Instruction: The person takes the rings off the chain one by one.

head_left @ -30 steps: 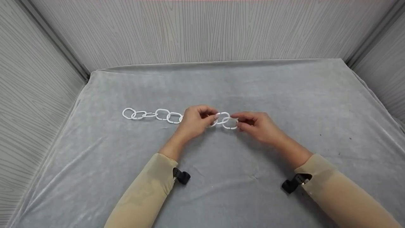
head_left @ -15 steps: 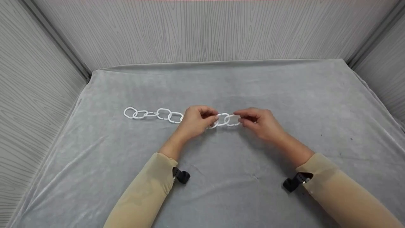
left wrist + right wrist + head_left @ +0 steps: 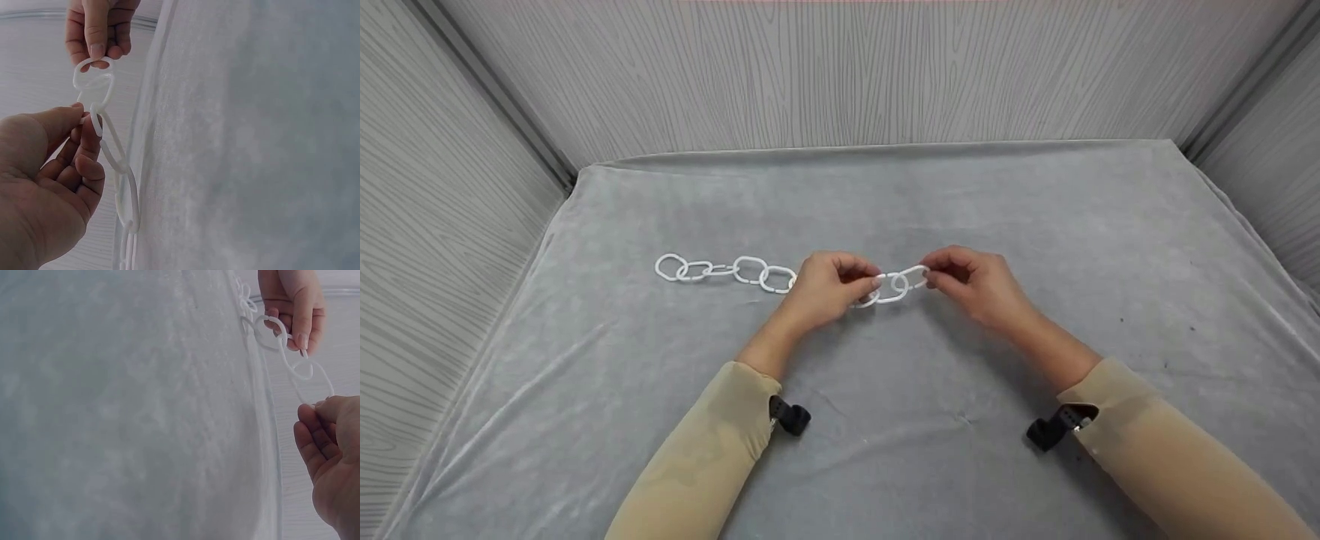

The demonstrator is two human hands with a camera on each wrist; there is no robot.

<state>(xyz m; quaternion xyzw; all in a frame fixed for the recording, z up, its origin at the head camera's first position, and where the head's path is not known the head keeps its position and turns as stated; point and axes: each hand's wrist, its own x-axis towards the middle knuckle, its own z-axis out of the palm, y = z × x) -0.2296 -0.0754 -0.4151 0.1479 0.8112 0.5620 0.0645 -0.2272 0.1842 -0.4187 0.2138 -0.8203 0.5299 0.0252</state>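
Observation:
A white chain (image 3: pixel 749 270) of several oval links with small gaps runs leftward across the grey cloth. Its right part is raised between both hands. My left hand (image 3: pixel 826 291) pinches a link (image 3: pixel 83 119) between thumb and forefinger, hiding part of the chain behind it. My right hand (image 3: pixel 976 289) pinches the end link (image 3: pixel 916 277) at its outer end with thumb and fingertips. That end link passes through the neighbouring link (image 3: pixel 892 289) between the two hands, tilted up to the right. In the right wrist view the same joined links hang between the fingertips.
Grey cloth (image 3: pixel 885 435) with soft creases covers the table. Pale wood-grain panels (image 3: pixel 840 75) stand behind it and at both sides. A few dark specks lie on the cloth at right. Black wrist cameras (image 3: pixel 790 416) sit by the beige sleeves (image 3: pixel 701 450).
My right hand has moved slightly up and right, turning the end link from hanging low to tilted upward. The left hand and the chain on the cloth have barely moved.

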